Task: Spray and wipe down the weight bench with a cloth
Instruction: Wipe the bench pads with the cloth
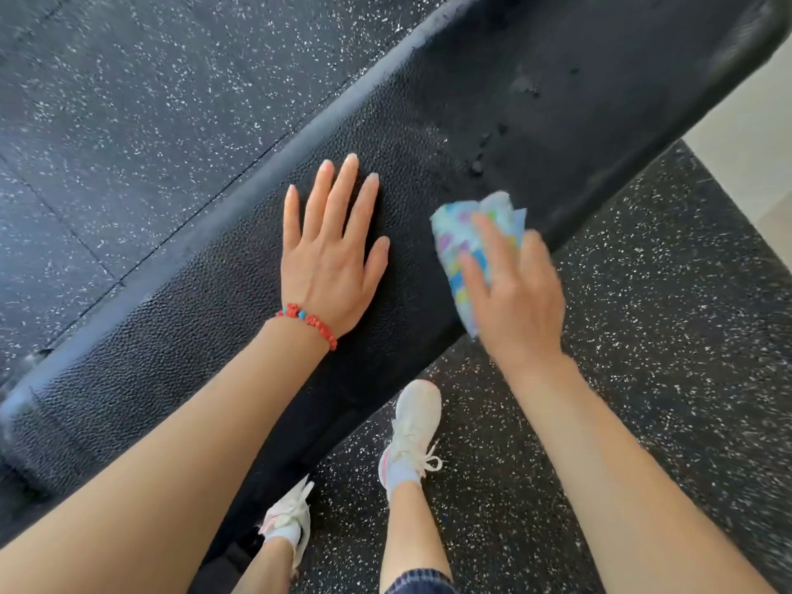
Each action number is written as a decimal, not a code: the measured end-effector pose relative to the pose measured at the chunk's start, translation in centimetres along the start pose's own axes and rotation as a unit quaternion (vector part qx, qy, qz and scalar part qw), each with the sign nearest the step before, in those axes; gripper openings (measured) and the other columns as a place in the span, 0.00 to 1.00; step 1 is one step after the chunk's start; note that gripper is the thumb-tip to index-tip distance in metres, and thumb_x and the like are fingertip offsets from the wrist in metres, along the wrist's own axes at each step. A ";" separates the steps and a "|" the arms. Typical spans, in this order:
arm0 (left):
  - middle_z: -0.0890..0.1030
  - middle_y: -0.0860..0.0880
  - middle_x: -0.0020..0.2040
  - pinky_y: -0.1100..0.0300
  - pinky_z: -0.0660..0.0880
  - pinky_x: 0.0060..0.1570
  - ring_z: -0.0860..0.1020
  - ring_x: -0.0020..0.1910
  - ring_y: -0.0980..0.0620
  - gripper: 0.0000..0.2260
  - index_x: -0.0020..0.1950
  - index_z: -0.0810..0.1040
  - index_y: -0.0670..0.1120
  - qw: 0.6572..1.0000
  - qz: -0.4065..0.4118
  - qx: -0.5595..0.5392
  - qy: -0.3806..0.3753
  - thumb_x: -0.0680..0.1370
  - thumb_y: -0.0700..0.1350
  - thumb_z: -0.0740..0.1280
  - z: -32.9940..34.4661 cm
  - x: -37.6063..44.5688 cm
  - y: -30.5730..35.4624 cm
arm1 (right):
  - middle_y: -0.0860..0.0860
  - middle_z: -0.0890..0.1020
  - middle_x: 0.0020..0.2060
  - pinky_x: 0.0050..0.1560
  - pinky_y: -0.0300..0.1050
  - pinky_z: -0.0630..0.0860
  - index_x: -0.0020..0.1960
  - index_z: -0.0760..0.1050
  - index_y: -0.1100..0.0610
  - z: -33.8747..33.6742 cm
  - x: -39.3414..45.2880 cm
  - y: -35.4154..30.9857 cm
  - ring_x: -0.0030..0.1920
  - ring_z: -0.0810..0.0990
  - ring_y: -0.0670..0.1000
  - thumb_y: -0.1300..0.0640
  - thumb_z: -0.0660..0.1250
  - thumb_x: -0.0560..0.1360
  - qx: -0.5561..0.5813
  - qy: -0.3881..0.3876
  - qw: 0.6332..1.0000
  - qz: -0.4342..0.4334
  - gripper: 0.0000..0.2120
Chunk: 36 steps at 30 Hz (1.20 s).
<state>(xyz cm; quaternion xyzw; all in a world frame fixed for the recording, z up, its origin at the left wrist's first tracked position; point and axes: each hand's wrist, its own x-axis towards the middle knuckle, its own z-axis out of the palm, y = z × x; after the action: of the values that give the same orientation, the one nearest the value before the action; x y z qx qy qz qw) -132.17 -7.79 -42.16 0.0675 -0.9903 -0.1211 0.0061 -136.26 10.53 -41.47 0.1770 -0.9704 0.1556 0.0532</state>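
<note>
The black textured weight bench pad [205,302] runs diagonally from lower left to upper right. My left hand [332,250] lies flat on the pad with straight, spread fingers and a red bead bracelet at the wrist. My right hand [514,293] presses a pastel blue patterned cloth [467,237] against the pad near its right edge; the hand is motion-blurred and covers the cloth's lower part. Wet droplets [484,152] sit on the pad just beyond the cloth. No spray bottle is in view.
Speckled black rubber flooring [643,336] surrounds the bench. My two feet in white sneakers [413,430] stand right beside the bench's near edge. A pale floor strip [754,135] shows at the far right.
</note>
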 end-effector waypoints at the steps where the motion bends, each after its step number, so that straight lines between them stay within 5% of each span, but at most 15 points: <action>1: 0.61 0.42 0.74 0.43 0.49 0.70 0.57 0.73 0.42 0.24 0.73 0.63 0.43 1.000 -0.002 0.004 -0.006 0.79 0.52 0.55 0.2 0.5 0.3 | 0.63 0.75 0.44 0.40 0.52 0.74 0.64 0.72 0.55 -0.3 2.0 1.1 0.43 0.75 0.62 0.52 0.59 0.77 0.013 0.006 0.997 0.072 0.17; 3: 0.60 0.43 0.75 0.42 0.49 0.71 0.57 0.73 0.42 0.25 0.74 0.62 0.44 1.000 -0.009 0.012 -0.017 0.79 0.52 0.54 0.5 1.0 0.5 | 0.62 0.73 0.54 0.49 0.52 0.69 0.69 0.66 0.52 -0.6 5.6 3.3 0.53 0.72 0.62 0.50 0.57 0.78 0.046 -0.003 0.982 0.184 0.20; 6: 0.60 0.43 0.75 0.42 0.50 0.71 0.56 0.74 0.43 0.25 0.74 0.61 0.45 0.999 -0.016 0.018 -0.023 0.78 0.52 0.55 0.5 1.0 0.4 | 0.61 0.72 0.55 0.49 0.52 0.69 0.69 0.65 0.51 -0.7 6.8 3.5 0.54 0.71 0.61 0.50 0.56 0.78 0.036 -0.006 0.978 0.206 0.20; 11: 0.60 0.43 0.75 0.44 0.49 0.71 0.56 0.74 0.44 0.26 0.74 0.61 0.44 0.999 -0.018 0.023 -0.035 0.78 0.52 0.54 0.4 1.1 0.5 | 0.59 0.75 0.36 0.30 0.48 0.71 0.59 0.75 0.58 0.5 3.1 -1.5 0.33 0.73 0.58 0.51 0.58 0.75 0.041 -0.043 0.998 -0.013 0.18; 15: 0.60 0.44 0.75 0.46 0.47 0.71 0.56 0.74 0.44 0.26 0.74 0.61 0.45 0.999 -0.024 0.017 -0.043 0.77 0.53 0.54 0.2 1.2 0.6 | 0.57 0.74 0.33 0.28 0.47 0.69 0.59 0.76 0.58 0.6 5.7 0.9 0.31 0.73 0.57 0.52 0.60 0.75 -0.015 -0.043 0.990 -0.134 0.16; 19: 0.60 0.44 0.75 0.45 0.48 0.71 0.56 0.74 0.44 0.26 0.74 0.61 0.45 0.999 -0.027 0.019 -0.043 0.78 0.53 0.54 0.2 1.1 0.7 | 0.63 0.74 0.51 0.47 0.54 0.70 0.68 0.66 0.55 0.0 12.6 5.0 0.50 0.73 0.62 0.49 0.57 0.77 0.013 -0.058 0.995 0.076 0.22; 23: 0.61 0.43 0.74 0.44 0.49 0.71 0.56 0.74 0.44 0.26 0.74 0.62 0.45 0.999 -0.030 0.020 -0.039 0.77 0.53 0.54 0.1 1.2 0.7 | 0.62 0.74 0.52 0.46 0.53 0.69 0.67 0.67 0.55 0.0 13.4 4.0 0.50 0.73 0.62 0.51 0.58 0.77 0.025 -0.037 0.992 0.117 0.20; 31: 0.62 0.43 0.74 0.43 0.50 0.71 0.57 0.73 0.43 0.25 0.73 0.63 0.44 0.999 -0.028 0.018 -0.044 0.77 0.53 0.55 0.0 1.3 0.5 | 0.57 0.75 0.34 0.27 0.48 0.71 0.58 0.77 0.58 1.3 10.1 0.2 0.31 0.73 0.57 0.51 0.60 0.75 0.012 -0.067 0.983 -0.170 0.17; 33: 0.63 0.43 0.73 0.43 0.51 0.70 0.58 0.73 0.43 0.25 0.72 0.64 0.45 0.999 -0.030 0.018 -0.042 0.77 0.53 0.55 0.0 1.3 0.5 | 0.60 0.76 0.36 0.30 0.49 0.72 0.60 0.75 0.58 1.4 12.6 1.8 0.33 0.74 0.59 0.52 0.62 0.75 -0.022 -0.053 0.988 -0.140 0.17; 36: 0.64 0.43 0.73 0.43 0.51 0.70 0.59 0.72 0.44 0.25 0.71 0.65 0.44 0.999 -0.024 0.010 -0.031 0.77 0.52 0.56 -0.4 1.9 0.7 | 0.64 0.75 0.47 0.41 0.54 0.71 0.66 0.70 0.57 1.4 17.3 2.9 0.45 0.74 0.63 0.51 0.59 0.77 -0.006 -0.050 0.998 0.034 0.19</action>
<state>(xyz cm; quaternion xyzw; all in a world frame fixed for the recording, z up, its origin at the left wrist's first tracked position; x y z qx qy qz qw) -134.09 -7.47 -41.58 0.0878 -0.9893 -0.1129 -0.0279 -153.46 7.02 -40.91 0.1515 -0.9782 0.1422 0.0003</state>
